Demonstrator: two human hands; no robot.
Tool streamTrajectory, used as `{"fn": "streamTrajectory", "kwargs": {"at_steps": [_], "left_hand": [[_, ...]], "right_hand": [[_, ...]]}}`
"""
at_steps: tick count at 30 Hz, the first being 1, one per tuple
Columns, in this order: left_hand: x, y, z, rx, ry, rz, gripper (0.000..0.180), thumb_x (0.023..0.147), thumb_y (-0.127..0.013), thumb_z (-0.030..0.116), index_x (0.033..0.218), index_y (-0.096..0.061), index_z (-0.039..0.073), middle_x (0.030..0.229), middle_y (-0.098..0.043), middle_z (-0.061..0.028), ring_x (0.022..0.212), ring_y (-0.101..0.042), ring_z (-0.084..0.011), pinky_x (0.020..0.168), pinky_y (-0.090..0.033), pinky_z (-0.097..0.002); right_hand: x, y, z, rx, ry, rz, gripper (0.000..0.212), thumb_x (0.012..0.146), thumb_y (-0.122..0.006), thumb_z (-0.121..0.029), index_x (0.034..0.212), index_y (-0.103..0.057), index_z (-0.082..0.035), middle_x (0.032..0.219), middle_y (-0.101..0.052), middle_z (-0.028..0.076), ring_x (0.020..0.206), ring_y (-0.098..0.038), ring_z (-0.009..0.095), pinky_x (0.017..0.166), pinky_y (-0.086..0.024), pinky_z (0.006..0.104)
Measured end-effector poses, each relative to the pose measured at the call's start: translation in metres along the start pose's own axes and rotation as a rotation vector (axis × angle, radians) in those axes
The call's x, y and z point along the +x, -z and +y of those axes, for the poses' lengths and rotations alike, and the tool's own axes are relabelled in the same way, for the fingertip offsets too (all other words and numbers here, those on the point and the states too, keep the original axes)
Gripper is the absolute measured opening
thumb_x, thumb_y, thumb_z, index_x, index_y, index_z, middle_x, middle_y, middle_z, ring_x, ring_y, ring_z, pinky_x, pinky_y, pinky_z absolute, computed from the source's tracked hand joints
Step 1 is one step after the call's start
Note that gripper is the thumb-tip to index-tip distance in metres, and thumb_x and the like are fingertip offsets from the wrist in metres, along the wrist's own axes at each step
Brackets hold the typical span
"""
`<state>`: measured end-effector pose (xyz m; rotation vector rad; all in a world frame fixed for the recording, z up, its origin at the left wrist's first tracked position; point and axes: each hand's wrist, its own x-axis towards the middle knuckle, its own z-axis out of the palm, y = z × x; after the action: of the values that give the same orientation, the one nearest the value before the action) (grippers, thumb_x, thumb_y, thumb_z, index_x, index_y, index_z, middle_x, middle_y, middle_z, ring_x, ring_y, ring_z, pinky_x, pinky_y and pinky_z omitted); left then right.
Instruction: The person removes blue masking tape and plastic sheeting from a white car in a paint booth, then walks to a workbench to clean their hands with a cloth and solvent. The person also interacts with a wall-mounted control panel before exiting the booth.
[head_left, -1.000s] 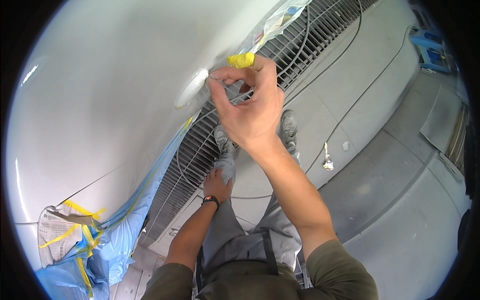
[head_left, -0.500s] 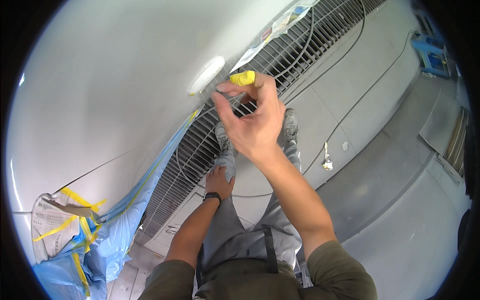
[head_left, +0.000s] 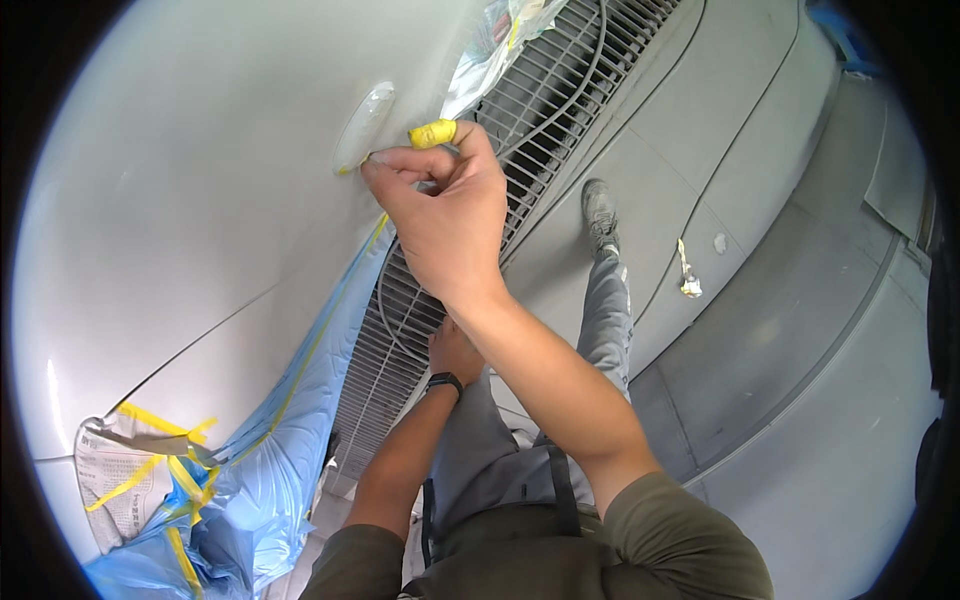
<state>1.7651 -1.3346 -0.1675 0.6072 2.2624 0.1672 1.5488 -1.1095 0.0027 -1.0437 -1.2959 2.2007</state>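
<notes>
The right hand has fingertips pinched together at the lower end of the oval on the panel, any grasp unclear, while I cannot tell the half-hidden left hand's grip.

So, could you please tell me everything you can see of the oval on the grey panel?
The oval is long, pale and glossy with rounded ends, perhaps plastic. It slants up rightward on the panel, with a yellow sliver at its lower end. The right hand is close beside this end; contact is unclear.
</notes>
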Motion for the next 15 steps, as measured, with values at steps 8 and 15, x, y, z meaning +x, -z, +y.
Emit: {"fn": "streamTrajectory", "kwargs": {"at_steps": [8, 15], "left_hand": [[0.005, 0.025, 0.006, -0.005, 0.006, -0.176, 0.056, 0.087, -0.066, 0.042, 0.131, -0.062, 0.008, 0.128, -0.065, -0.0152, 0.121, -0.058, -0.0332, 0.101, -0.042, -0.0495], [0.002, 0.008, -0.007, -0.057, -0.138, -0.001, 0.057, 0.086, -0.066, 0.044, 0.132, -0.062, 0.009, 0.133, -0.062, -0.0153, 0.124, -0.056, -0.0336, 0.102, -0.042, -0.0499]], "right_hand": [[-0.001, -0.006, -0.008, -0.061, -0.031, 0.005, 0.038, 0.083, -0.078, -0.001, 0.109, -0.049, 0.0, 0.085, -0.074, 0.005, 0.072, -0.059, 0.004, 0.06, -0.047, 0.02], [-0.003, -0.012, -0.013, -0.03, -0.071, 0.103, 0.04, 0.077, -0.073, 0.001, 0.107, -0.047, 0.0, 0.073, -0.073, 0.006, 0.059, -0.06, 0.01, 0.057, -0.048, 0.027]]}}
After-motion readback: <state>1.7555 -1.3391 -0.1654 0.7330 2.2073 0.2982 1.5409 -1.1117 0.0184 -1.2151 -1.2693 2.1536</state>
